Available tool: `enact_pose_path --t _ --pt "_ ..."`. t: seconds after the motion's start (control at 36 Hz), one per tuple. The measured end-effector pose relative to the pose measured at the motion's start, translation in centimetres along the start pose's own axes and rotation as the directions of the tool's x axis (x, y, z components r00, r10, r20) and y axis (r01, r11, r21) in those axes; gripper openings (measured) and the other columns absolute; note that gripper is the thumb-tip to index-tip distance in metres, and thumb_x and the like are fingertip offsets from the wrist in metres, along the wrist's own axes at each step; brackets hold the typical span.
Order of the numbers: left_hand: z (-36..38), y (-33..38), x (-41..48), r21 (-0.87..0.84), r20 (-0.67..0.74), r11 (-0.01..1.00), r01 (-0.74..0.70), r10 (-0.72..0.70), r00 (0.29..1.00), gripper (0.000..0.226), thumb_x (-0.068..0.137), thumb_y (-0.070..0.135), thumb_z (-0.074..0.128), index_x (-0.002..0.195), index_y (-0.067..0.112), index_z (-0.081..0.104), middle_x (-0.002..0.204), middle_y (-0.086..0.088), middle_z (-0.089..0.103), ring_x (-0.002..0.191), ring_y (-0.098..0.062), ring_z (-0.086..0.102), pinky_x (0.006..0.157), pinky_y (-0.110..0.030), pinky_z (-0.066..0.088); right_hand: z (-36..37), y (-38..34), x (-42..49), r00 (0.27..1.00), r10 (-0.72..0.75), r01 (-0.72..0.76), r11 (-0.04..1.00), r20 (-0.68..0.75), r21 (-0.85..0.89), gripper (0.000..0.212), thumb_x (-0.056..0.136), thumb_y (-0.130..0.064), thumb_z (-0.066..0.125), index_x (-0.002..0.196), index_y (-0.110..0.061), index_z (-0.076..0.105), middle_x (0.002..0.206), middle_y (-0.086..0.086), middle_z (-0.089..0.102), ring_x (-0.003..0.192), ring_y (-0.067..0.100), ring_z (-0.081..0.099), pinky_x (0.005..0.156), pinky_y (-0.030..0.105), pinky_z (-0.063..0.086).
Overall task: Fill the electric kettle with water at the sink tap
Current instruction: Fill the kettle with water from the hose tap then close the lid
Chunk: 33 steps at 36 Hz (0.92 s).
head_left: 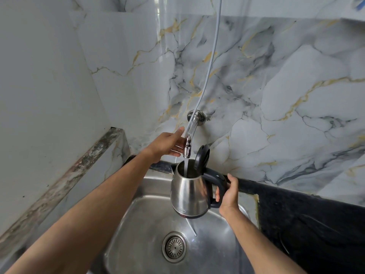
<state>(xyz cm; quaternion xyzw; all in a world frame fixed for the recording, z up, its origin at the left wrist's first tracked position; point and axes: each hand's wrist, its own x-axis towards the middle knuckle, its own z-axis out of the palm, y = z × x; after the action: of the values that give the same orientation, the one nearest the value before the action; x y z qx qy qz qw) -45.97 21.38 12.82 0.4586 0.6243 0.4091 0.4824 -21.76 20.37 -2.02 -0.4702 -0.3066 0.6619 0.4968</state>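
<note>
A stainless steel electric kettle (188,191) with a black handle hangs over the sink (152,186), its black lid (202,156) flipped up. My right hand (229,192) grips the handle on the kettle's right side. A chrome tap (189,139) comes out of the marble wall and curves down above the kettle's mouth. A thin stream of water (186,167) falls from the spout into the kettle. My left hand (167,144) reaches to the tap from the left, fingers touching the spout.
The steel basin has a round drain strainer (174,247) at its bottom. A black countertop (308,220) runs along the right. A grey hose (209,62) hangs down the marble wall to the tap. A tiled ledge (65,175) borders the left side.
</note>
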Motion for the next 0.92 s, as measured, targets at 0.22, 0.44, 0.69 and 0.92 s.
enact_pose_path --t 0.22,0.44,0.69,0.92 --pt "0.1 0.4 -0.3 -0.002 0.018 0.999 0.035 -0.035 0.999 0.095 0.084 0.083 0.019 0.103 0.009 0.076 0.093 -0.010 0.079 0.084 -0.021 0.076 0.071 -0.031 0.058 -0.1 0.1 -0.1 1.000 0.031 -0.031 0.999 0.002 0.031 0.064 0.068 -0.073 0.054 0.048 -0.013 0.058 0.036 0.004 0.042 0.030 0.017 0.033 0.033 0.024 0.023" --pt "-0.1 0.2 -0.1 -0.008 0.039 0.999 0.041 -0.040 0.998 0.103 0.076 0.090 0.018 0.104 0.009 0.075 0.095 -0.012 0.079 0.087 -0.024 0.075 0.072 -0.033 0.058 0.1 -0.1 -0.5 0.999 0.049 -0.048 0.997 -0.007 0.055 0.070 0.062 -0.082 0.056 0.049 -0.013 0.057 0.038 0.002 0.044 0.031 0.015 0.036 0.032 0.021 0.025" --pt "0.0 0.0 0.0 -0.007 0.048 1.000 0.023 -0.022 0.999 0.109 0.062 0.097 0.025 0.104 0.011 0.075 0.096 -0.012 0.079 0.089 -0.025 0.075 0.072 -0.031 0.058 0.3 -0.2 -1.0 0.999 0.043 -0.043 0.998 -0.001 0.054 0.072 0.057 -0.084 0.056 0.050 -0.012 0.057 0.038 0.001 0.043 0.031 0.013 0.037 0.033 0.021 0.027" --pt "0.0 -0.8 0.3 -0.003 0.022 1.000 -0.031 0.031 0.999 0.032 0.089 0.035 0.065 0.102 0.006 0.073 0.091 -0.009 0.075 0.084 -0.024 0.071 0.077 -0.037 0.059 0.3 -0.2 -1.0 0.998 0.060 -0.059 0.996 -0.014 0.066 0.072 0.058 -0.084 0.057 0.052 -0.012 0.058 0.038 0.001 0.044 0.031 0.014 0.037 0.032 0.021 0.028"
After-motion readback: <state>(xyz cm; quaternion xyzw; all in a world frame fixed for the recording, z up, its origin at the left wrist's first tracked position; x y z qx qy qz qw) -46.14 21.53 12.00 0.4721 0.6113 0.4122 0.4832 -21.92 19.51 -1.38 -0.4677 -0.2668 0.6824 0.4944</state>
